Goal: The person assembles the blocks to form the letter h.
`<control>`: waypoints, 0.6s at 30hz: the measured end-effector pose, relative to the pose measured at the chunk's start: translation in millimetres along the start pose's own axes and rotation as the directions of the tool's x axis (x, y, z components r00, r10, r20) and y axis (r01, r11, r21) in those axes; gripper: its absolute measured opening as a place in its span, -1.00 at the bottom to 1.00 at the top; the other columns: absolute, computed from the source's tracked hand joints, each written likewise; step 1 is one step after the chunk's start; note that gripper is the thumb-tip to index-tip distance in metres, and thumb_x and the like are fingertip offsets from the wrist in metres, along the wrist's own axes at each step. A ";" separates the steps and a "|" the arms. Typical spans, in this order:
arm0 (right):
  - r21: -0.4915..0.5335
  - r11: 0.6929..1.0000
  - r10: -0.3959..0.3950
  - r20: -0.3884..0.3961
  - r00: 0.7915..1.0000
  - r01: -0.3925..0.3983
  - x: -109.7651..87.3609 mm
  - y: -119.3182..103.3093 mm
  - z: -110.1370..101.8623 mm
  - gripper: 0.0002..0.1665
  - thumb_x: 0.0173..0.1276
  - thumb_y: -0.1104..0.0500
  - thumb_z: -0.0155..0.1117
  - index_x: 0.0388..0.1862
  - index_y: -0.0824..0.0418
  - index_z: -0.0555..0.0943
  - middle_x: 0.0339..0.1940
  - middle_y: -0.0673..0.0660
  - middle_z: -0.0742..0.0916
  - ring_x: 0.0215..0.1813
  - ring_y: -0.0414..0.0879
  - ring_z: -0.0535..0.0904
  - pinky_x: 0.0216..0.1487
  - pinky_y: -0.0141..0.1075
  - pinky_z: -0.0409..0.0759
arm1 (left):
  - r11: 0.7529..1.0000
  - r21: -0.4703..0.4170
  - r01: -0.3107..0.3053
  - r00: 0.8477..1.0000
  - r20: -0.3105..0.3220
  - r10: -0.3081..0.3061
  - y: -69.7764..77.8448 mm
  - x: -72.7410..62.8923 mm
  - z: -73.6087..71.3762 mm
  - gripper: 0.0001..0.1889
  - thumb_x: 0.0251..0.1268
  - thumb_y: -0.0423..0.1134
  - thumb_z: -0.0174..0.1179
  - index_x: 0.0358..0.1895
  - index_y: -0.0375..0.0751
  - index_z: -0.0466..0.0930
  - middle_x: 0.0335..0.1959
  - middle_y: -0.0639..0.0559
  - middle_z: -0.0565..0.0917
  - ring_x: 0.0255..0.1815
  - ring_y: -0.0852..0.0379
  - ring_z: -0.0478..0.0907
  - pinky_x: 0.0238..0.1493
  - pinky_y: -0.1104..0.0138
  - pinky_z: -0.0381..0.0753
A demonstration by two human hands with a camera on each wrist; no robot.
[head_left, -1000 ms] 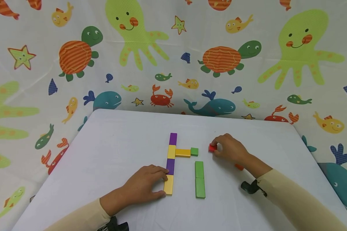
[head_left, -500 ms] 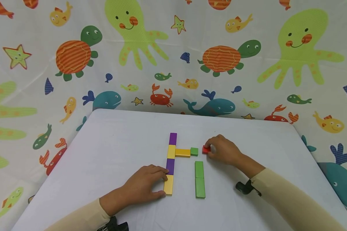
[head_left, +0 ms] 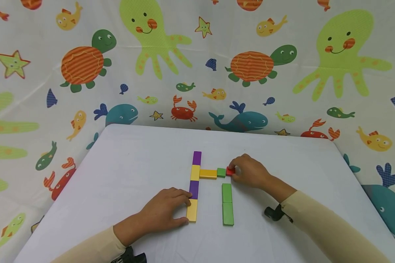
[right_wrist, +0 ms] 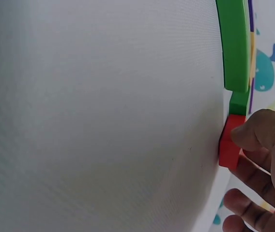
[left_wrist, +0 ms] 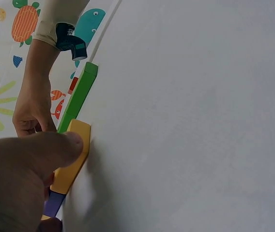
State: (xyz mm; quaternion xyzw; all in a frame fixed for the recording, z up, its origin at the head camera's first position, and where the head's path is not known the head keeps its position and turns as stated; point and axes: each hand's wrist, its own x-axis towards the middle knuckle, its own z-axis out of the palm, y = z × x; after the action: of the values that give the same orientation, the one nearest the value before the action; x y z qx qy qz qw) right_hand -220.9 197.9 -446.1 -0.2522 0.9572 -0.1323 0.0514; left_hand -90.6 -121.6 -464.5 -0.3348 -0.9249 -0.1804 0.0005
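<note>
My right hand (head_left: 250, 171) pinches a small red block (head_left: 230, 171) between thumb and fingers. The block lies against, or just beside, a green cube (head_left: 221, 172); the right wrist view shows the red block (right_wrist: 231, 142) at the end of the green one. That cube ends a short arm made by a yellow block (head_left: 208, 174), which branches off a column of purple (head_left: 196, 158) and yellow blocks. At the column's near end, my left hand (head_left: 164, 210) rests its fingers and thumb against the lowest yellow block (head_left: 192, 210) and the purple one (head_left: 194, 190) above it.
Two green blocks (head_left: 227, 204) lie end to end, apart from the column, between the hands. In the left wrist view a dark red piece (left_wrist: 73, 85) shows behind the green blocks. White cloth covers the table (head_left: 135, 153); a sea-animal curtain (head_left: 171, 36) hangs behind.
My right hand has slid the red block leftward, up to the green cube. An orange-red piece seen earlier under the right forearm is now hidden in the head view. The left hand stayed put.
</note>
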 end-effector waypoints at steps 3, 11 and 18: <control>-0.002 1.000 -0.007 0.001 1.000 0.007 -0.1 -1.1 0.3 -0.67 0.22 0.12 0.54 -0.03 0.08 0.75 -0.12 -0.04 0.74 0.05 -0.05 0.52 0.07 -0.11 0.66 | 1.000 0.001 -0.003 1.000 -0.006 0.003 -0.5 0.0 0.7 -0.63 0.16 0.07 0.50 -0.03 0.08 0.65 0.24 0.21 0.62 0.20 0.15 0.54 0.20 0.10 0.56; 0.002 1.000 -0.007 0.010 1.000 0.007 -0.1 -1.2 1.6 -0.65 0.22 0.10 0.55 -0.01 0.08 0.74 -0.09 -0.03 0.74 0.06 -0.05 0.52 0.06 -0.12 0.67 | 1.000 -0.001 0.015 1.000 0.022 -0.015 -0.1 0.3 -0.2 -0.62 0.16 0.08 0.49 -0.01 0.09 0.65 0.25 0.21 0.61 0.23 0.15 0.53 0.22 0.11 0.56; 0.024 1.000 0.008 0.008 1.000 -0.008 -6.7 3.2 -4.0 -0.62 0.22 0.09 0.53 0.03 0.08 0.72 0.06 0.05 0.72 0.17 0.04 0.52 0.13 0.00 0.65 | 1.000 0.002 -0.004 1.000 0.001 0.004 -0.6 0.1 -0.2 -0.61 0.14 0.08 0.51 -0.02 0.08 0.65 0.24 0.20 0.62 0.21 0.15 0.54 0.19 0.10 0.57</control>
State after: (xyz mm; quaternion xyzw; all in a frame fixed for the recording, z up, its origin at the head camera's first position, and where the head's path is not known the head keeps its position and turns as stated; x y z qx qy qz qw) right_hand -217.3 204.8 -442.9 -0.2481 0.9564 -0.1426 0.0588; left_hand -91.1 -122.1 -464.5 -0.3367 -0.9244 -0.1791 0.0009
